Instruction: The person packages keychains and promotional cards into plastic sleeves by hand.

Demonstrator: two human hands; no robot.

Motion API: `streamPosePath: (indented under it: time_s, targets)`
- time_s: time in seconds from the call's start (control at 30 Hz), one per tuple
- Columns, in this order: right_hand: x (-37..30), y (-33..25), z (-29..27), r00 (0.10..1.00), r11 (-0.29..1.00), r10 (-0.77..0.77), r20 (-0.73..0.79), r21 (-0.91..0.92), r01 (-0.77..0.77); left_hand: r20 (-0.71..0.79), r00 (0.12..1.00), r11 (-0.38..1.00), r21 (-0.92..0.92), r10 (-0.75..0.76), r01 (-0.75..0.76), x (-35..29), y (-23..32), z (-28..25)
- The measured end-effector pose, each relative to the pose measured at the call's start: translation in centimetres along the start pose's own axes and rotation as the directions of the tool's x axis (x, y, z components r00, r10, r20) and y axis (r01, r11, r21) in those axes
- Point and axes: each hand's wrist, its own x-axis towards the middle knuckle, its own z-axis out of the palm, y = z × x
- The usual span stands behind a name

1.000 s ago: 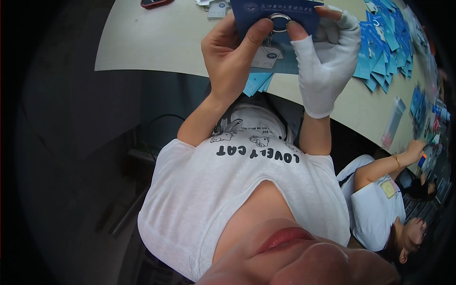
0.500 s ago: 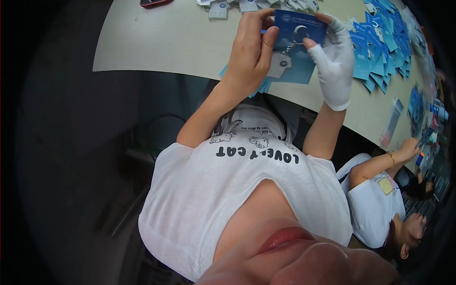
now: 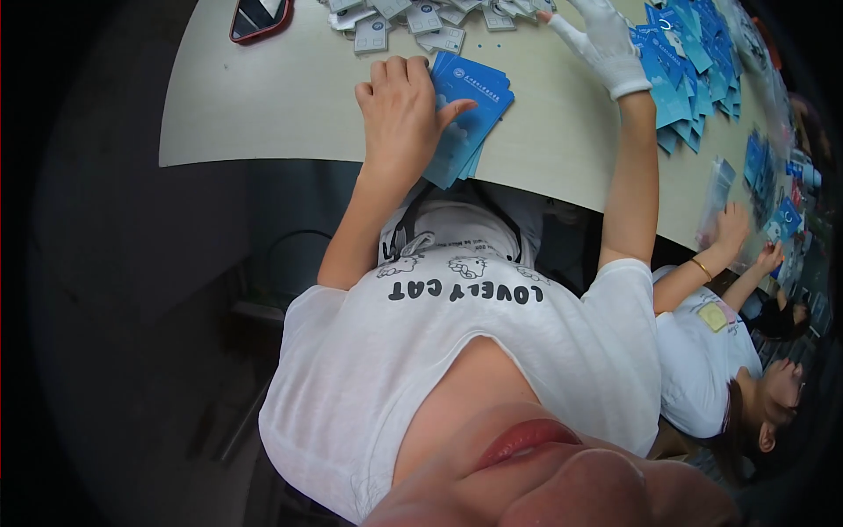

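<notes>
A stack of blue cards lies at the near edge of the table. My bare left hand is at its left side, fingers curled against the edge and thumb laid over the top card. My right hand, in a white glove with bare fingertips showing, reaches to the far side with its fingers apart. Part of it is cut off by the upper edge, and nothing shows in it. Just right of it is a heap of blue cards with key rings. White card-shaped key tags are piled beyond the stack.
A phone in a red case lies at the far left of the table. At the right, a clear plastic bag lies near a co-worker's hand. That co-worker's other hand holds a blue card.
The blue card with the key ring and white tag has left my hands. My right hand has moved away toward the heap; my left has come down to the stack.
</notes>
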Motion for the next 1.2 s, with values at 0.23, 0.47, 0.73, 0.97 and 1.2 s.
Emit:
streamPosePath:
  time_s: [0.23,0.47,0.73,0.97,1.2]
  targets:
    - [8.7,5.0,6.3,0.905,0.998,-0.052,-0.422,0.018,0.065,-0.028,0.999,1.000,-0.024,0.015,-0.016,0.0,0.5,-0.4]
    - [9.8,4.7,6.7,0.926,0.989,-0.129,-0.354,0.026,0.148,-0.042,0.999,0.974,-0.225,0.034,-0.042,0.5,-1.8,-1.0]
    - [6.3,-0.5,4.6,0.939,0.976,-0.187,-0.287,0.056,0.211,-0.018,0.955,0.542,-0.826,-0.295,0.152,-0.5,-4.4,-2.4]
    - [-3.8,-3.1,-5.8,0.932,0.846,-0.203,-0.299,0.426,0.321,-0.341,0.890,0.348,-0.909,-0.303,-0.230,2.3,-0.2,-3.5]
    - [-7.4,-9.9,-2.8,0.888,0.736,0.083,-0.453,0.629,0.252,-0.211,0.943,0.133,-0.974,-0.257,-0.182,1.3,3.6,-3.4]
